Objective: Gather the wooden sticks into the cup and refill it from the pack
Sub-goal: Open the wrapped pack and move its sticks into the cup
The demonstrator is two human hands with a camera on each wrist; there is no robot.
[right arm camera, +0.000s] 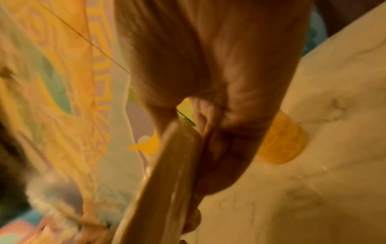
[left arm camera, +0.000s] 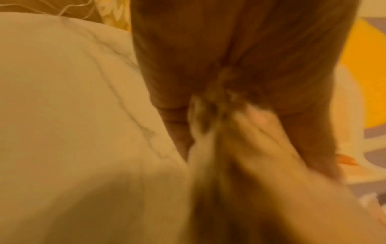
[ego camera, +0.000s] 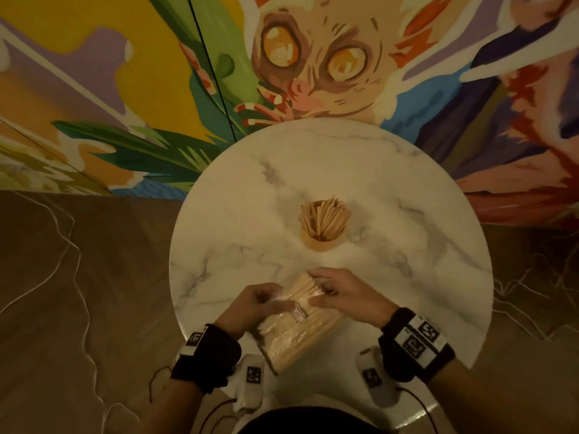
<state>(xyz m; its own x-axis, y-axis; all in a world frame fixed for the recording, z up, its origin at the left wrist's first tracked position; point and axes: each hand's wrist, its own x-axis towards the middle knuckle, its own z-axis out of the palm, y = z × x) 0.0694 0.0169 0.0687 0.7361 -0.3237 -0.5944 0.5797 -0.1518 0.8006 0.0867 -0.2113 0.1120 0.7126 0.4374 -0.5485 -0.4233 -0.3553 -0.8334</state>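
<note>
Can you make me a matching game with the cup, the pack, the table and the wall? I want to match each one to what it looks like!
Things:
1. cup
2. pack
3. table
4. wall

Looks:
A. white marble, round
B. painted with a big-eyed animal
C. standing, full of sticks
D. held in both hands

Pairs: 1-C, 2-D, 3-A, 4-B

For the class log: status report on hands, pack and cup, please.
Left hand and right hand both grip the pack. Cup upright, holding sticks. Nothing between them.
</note>
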